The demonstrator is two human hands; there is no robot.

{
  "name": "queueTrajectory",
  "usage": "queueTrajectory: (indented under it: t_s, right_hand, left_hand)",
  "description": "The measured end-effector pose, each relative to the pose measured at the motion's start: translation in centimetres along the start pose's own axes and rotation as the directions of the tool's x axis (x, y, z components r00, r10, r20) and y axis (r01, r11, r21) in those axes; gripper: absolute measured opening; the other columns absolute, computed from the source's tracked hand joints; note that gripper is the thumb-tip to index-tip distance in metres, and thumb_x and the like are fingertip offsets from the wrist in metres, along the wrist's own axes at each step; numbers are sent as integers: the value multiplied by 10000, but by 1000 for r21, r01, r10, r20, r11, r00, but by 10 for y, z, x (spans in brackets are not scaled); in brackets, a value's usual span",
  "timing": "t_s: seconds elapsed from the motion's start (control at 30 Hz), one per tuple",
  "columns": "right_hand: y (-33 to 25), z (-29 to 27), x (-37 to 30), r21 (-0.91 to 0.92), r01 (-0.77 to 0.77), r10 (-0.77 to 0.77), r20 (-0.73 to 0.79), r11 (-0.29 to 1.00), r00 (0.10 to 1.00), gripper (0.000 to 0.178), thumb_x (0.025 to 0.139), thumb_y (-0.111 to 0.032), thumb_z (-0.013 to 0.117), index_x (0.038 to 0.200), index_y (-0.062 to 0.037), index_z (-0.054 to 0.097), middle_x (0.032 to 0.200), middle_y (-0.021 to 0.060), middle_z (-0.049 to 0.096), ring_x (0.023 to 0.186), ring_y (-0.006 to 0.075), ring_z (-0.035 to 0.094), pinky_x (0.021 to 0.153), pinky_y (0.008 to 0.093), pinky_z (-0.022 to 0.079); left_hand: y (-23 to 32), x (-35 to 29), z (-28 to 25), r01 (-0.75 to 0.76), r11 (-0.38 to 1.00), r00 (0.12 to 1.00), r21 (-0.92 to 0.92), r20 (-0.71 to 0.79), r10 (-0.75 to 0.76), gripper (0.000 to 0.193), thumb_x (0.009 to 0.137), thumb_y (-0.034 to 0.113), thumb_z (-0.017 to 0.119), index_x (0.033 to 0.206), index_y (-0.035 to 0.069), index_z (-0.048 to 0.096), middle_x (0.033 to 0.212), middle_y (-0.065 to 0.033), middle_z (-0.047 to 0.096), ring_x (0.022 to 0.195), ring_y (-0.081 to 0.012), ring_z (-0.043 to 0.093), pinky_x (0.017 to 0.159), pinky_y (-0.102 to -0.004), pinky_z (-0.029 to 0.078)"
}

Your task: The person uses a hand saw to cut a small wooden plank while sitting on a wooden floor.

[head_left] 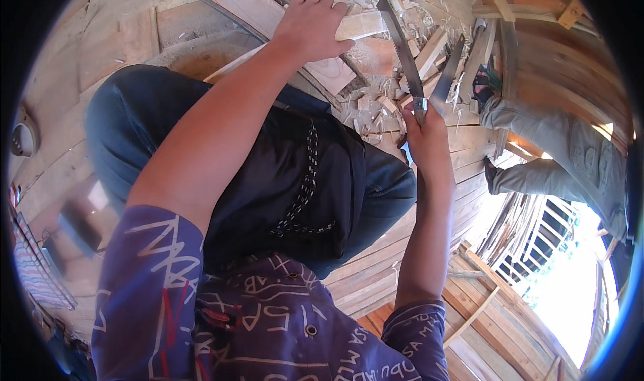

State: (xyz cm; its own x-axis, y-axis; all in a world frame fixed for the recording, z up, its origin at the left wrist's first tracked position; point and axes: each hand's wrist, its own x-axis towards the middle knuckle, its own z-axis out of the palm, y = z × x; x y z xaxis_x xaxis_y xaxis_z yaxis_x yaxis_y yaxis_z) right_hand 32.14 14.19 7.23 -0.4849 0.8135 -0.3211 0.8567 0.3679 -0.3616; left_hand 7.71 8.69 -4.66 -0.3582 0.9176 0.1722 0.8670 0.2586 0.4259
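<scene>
My left hand [312, 29] is clamped over a pale strip of wood [362, 25], its fingers over the far edge and the thumb on the near side. The strip lies across a wider plank [334, 76] on the floor. In my right hand [426, 131] is a handsaw [404, 49] with a slightly curved, toothed blade, pointing away from me. Its blade stands close to the right end of the strip; whether the teeth touch the wood, I cannot tell. My fingers hide most of the saw's handle. Another dark, tapered blade [448, 72] shows just to the right.
Offcuts [433, 51] and shavings litter the plank floor around the saw. At the right, another person's legs [537, 116] and sandalled feet are near. Beyond them stand slatted wooden frames [547, 227]. A clog shoe [25, 133] lies far left.
</scene>
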Motion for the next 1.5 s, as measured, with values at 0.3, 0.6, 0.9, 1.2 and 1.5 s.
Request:
queueTrajectory:
  t_s: [0.3, 0.6, 0.9, 1.2, 1.5]
  right_hand:
    - [-27, 20, -29, -24, 83, -87, -205, 996, 975, 264, 926, -210, 597, 1004, 41, 567, 867, 295, 642, 877, 481, 612, 727, 512, 482]
    - [-7, 34, -54, 415, -92, 152, -113, 905, 982, 529, 958, -448, 503, 1068, 61, 596, 917, 262, 656, 911, 394, 644, 796, 439, 478]
    - [18, 57, -45, 590, -17, 140, -163, 807, 977, 568, 988, -477, 433, 1018, 45, 655, 890, 203, 663, 886, 308, 632, 823, 386, 468]
    - [4, 48, -52, 576, -47, 151, -134, 816, 979, 577, 994, -458, 421, 1048, 75, 636, 984, 289, 651, 965, 409, 619, 886, 421, 460]
    - [12, 42, -77, 688, 0, 118, -124, 725, 985, 547, 994, -434, 436, 1032, 82, 615, 946, 270, 654, 932, 367, 633, 852, 413, 464]
  left_hand:
    - [-4, -24, -48, 142, 990, 973, 6, 184, -141, 614, 753, 483, 696, 1212, 86, 604, 1170, -141, 602, 1181, -291, 490, 991, -433, 347]
    - [-11, -62, -101, 165, 983, 796, 80, 578, -181, 704, 781, 431, 704, 1358, 95, 481, 1284, -157, 591, 1198, -347, 549, 1022, -479, 403]
    - [-41, -76, -128, 221, 958, 672, 182, 683, -285, 646, 781, 412, 719, 1273, 27, 552, 1123, -190, 660, 1074, -324, 627, 929, -397, 474]
    - [-37, -84, -105, 195, 961, 713, 198, 644, -278, 697, 786, 436, 689, 1315, 13, 522, 1234, -213, 612, 1159, -353, 583, 972, -404, 455]
    - [-6, -81, -108, 59, 976, 761, 209, 623, -179, 689, 776, 426, 698, 1284, 4, 500, 1173, -281, 614, 1118, -409, 587, 990, -439, 440]
